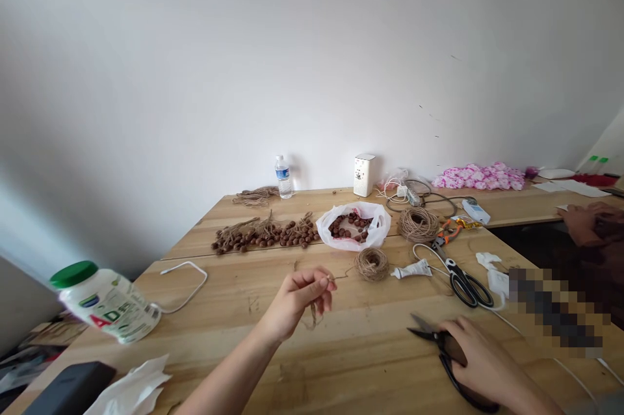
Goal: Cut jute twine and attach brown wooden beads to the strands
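My left hand (305,298) is raised over the middle of the table, thumb and forefinger pinching a thin piece of jute twine (341,276). That strand runs toward a small ball of jute twine (371,265), and more twine dangles below my fingers. At the right front, my right hand (480,360) is around the handles of black scissors (443,347), whose blades are parted and point left. Behind my left hand lie bunches of brown round beads or nuts on twine stems (266,233). A white plastic bag (329,233) holds loose ones.
A larger twine ball (418,225), pliers (441,239), a second pair of scissors (470,285) and a white tube (412,268) lie to the right. A green-lidded bottle (104,304) leans at left. A water bottle (283,177) stands by the wall. Another person's hand (585,223) shows at far right.
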Tool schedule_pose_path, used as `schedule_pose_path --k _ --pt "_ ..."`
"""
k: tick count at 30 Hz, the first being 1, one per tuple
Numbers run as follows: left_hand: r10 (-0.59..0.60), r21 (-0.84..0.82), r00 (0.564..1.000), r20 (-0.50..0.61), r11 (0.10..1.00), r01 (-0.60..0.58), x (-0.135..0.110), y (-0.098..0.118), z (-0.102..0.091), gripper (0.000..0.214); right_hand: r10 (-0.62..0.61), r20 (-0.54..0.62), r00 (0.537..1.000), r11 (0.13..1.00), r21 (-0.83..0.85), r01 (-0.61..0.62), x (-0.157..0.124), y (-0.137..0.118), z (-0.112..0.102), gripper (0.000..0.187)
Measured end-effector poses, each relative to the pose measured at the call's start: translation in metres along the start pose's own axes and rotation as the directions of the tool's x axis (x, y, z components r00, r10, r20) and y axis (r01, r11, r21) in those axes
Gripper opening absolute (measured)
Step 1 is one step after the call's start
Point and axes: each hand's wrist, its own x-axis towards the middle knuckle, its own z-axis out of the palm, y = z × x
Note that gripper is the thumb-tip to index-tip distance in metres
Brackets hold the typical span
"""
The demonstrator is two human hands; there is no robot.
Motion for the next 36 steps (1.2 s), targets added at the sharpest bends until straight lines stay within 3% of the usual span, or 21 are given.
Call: schedule_pose_path --k 2,3,4,6,8,10,12,14,19,25,32,36 --pt "0.044 0.012 0.999 0.02 0.999 -0.044 0.0 0.002 0.001 0.027 0.001 0.006 1.0 0.961 0.276 -0.002 0.0 0.0 0.002 0.043" --pt "0.061 0.014 0.998 0.021 0.998 -0.061 -0.001 0.002 0.002 0.026 -0.013 0.026 1.0 0.894 0.448 0.0 0.0 -0.003 0.004 0.042" --pt "0.073 0.01 0.997 0.018 0.997 -0.074 -0.001 0.002 0.002 0.025 -0.042 0.057 0.998 0.785 0.62 -0.002 0.0 -0.007 0.005 0.042" --pt "0.085 -0.005 0.996 -0.002 0.996 -0.085 -0.001 0.002 0.003 0.021 -0.159 0.135 0.978 0.474 0.879 -0.044 0.001 -0.023 0.009 0.044" --pt "0.077 -0.004 0.997 -0.007 0.997 -0.077 -0.002 0.001 0.005 0.02 -0.325 0.197 0.925 0.207 0.969 -0.133 0.004 -0.046 0.014 0.049" --pt "0.062 0.009 0.998 0.012 0.998 -0.062 -0.003 -0.001 0.007 0.021 -0.432 0.181 0.883 0.107 0.983 -0.149 0.006 -0.073 0.02 0.064" --pt "0.056 0.019 0.997 0.046 0.998 -0.056 -0.004 -0.004 0.008 0.022 -0.486 0.142 0.862 0.104 0.989 -0.104 0.009 -0.099 0.024 0.073" --pt "0.066 0.024 0.995 0.075 0.997 -0.068 -0.005 -0.006 0.009 0.021 -0.513 0.09 0.854 0.124 0.992 -0.029 0.012 -0.122 0.023 0.069" --pt "0.078 -0.013 0.996 0.05 0.997 -0.077 -0.003 -0.011 0.009 0.017 -0.466 0.01 0.885 0.154 0.986 0.07 0.015 -0.155 0.012 0.062" --pt "0.098 -0.014 0.995 -0.031 0.995 -0.098 -0.001 -0.012 0.01 0.02 -0.437 0.021 0.899 0.195 0.978 0.072 0.017 -0.156 0.016 0.06" --pt "0.084 0.022 0.992 0.094 0.996 -0.086 -0.002 -0.021 0.014 0.02 -0.398 -0.024 0.917 0.239 0.962 0.129 0.019 -0.161 0.018 0.052" --pt "0.074 0.084 0.992 0.106 0.993 -0.083 -0.002 -0.026 0.016 0.026 -0.374 -0.091 0.923 0.252 0.948 0.195 0.023 -0.169 0.013 0.05"
